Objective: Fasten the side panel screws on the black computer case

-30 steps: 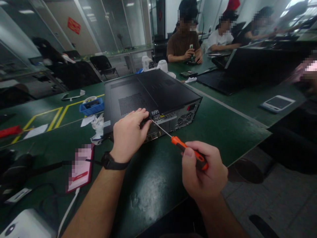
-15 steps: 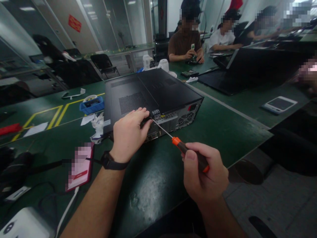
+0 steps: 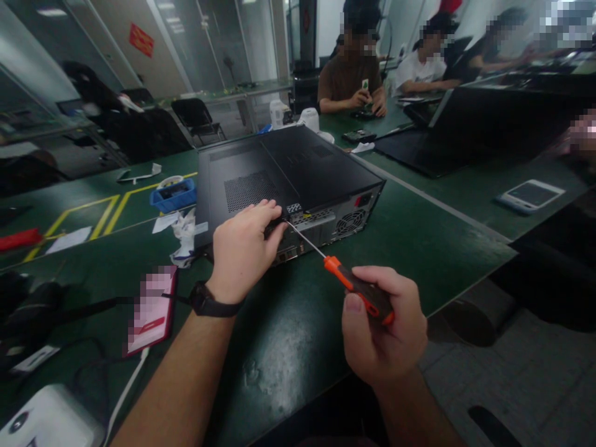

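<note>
A black desktop computer case (image 3: 321, 171) lies flat on the green table, its metal rear panel with a round fan grille facing me. My left hand (image 3: 246, 236), a dark band on its wrist, grips the case's rear top edge, fingers over the top and thumb lower down. What lies right between thumb and fingertips is partly hidden. In my right hand (image 3: 386, 323) is a screwdriver (image 3: 334, 266) with an orange and dark handle. Its thin shaft points up and left, the tip at the rear edge beside my left thumb. Whether the tip sits in a screw is too small to tell.
Left of the case are a blue bin (image 3: 173, 195), crumpled white material (image 3: 185, 236) and a pink-edged phone (image 3: 151, 316) with a white cable. A white device (image 3: 49, 419) stands front left. Another phone-like device (image 3: 531, 195) lies right. Several people sit at the far tables.
The screwdriver handle has turned in my right hand, showing more orange, and my thumb has shifted along it. My left hand stays at the case's edge.
</note>
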`<state>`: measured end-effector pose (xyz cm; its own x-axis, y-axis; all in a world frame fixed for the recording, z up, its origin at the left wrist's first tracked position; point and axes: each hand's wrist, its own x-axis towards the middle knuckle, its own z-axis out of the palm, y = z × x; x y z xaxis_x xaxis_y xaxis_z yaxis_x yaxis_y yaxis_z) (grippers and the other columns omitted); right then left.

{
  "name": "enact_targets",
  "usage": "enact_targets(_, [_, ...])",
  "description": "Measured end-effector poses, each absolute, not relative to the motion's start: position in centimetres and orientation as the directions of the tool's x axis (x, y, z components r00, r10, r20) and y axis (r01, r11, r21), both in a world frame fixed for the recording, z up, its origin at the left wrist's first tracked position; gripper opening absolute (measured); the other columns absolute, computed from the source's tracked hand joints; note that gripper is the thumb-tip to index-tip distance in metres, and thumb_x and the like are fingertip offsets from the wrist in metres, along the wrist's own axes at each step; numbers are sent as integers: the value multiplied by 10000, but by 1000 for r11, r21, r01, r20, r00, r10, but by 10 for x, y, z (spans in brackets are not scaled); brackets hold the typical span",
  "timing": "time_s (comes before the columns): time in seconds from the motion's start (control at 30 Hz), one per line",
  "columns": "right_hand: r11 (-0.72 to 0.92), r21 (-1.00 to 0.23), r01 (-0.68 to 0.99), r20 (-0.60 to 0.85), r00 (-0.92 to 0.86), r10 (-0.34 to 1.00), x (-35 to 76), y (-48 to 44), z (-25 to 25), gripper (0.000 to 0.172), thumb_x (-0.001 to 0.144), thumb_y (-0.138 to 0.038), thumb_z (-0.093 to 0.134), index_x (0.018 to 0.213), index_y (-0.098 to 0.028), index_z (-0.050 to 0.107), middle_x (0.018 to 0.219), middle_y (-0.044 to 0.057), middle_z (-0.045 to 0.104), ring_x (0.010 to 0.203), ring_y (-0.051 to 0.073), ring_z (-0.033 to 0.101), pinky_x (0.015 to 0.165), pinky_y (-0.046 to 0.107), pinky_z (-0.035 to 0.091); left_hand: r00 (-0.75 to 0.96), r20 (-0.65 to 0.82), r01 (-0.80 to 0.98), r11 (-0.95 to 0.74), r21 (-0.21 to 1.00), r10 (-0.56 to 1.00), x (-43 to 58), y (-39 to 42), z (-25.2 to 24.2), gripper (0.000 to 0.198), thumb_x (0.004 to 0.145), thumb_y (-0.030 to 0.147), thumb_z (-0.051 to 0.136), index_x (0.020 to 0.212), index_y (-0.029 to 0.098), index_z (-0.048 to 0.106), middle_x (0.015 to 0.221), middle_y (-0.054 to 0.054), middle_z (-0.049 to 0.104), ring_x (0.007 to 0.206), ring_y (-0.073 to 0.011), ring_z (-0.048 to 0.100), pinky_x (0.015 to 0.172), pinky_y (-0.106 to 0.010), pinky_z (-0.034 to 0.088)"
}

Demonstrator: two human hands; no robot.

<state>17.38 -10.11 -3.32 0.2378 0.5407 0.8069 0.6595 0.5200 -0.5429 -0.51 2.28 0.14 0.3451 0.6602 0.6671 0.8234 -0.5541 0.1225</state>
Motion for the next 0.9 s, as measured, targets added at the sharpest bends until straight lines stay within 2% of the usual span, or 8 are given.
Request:
enact_targets(0.13, [518,-493,699,831,202,518,173,-100,-32,212,890,-129,616,1095,-180,621,863,-11,685,687,90,668,617,220,544,339,669,823,-553,129,661,-5,23,1,227,908,239,714,1121,178,763,1261,-84,769,1184,-250,734,1097,-373,551])
enact_targets(0.3, [491,-539,684,804,246,541,174,-100,-32,201,914,-159,619,1114,-182,623,867,-7,696,671,92,679,576,213,525,346,664,822,-555,127,663,-4,22,2,220,916,245,700,1115,176,765,1264,-82,767,1186,-252,733,1096,-385,555])
enact_targets(0.43, [533,-516,671,817,198,541,174,-101,-32,244,871,-166,621,1114,-187,607,859,-7,669,665,107,665,574,232,537,345,660,819,-558,135,667,-4,22,3,224,922,246,691,1122,175,763,1266,-86,766,1191,-248,731,1110,-384,545])
enact_targets(0.53, [491,-509,707,818,220,531,173,-102,-32,225,881,-150,633,1100,-204,626,858,-15,698,658,104,671,603,236,548,342,657,821,-554,139,672,-4,21,3,219,928,246,680,1122,182,761,1272,-81,764,1202,-246,726,1112,-382,543])
enact_targets(0.7, [448,-568,691,779,275,564,172,-103,-31,207,908,-184,638,1114,-210,633,867,-8,715,664,114,689,584,240,542,338,633,827,-541,153,696,-4,21,5,218,929,248,676,1127,216,759,1289,-57,758,1214,-245,720,1120,-402,539])
enact_targets(0.8, [503,-531,682,801,212,559,172,-103,-29,237,872,-171,629,1108,-198,616,886,5,693,720,127,693,612,252,555,334,633,829,-537,156,699,-4,21,5,212,928,250,680,1121,217,761,1282,-57,761,1209,-243,722,1120,-399,537])
enact_targets(0.9, [491,-508,708,815,211,539,171,-103,-28,225,876,-152,630,1094,-207,620,888,-4,707,728,121,697,637,250,561,334,629,834,-531,149,702,-4,21,4,212,924,249,684,1118,214,761,1285,-57,760,1207,-251,723,1114,-407,542])
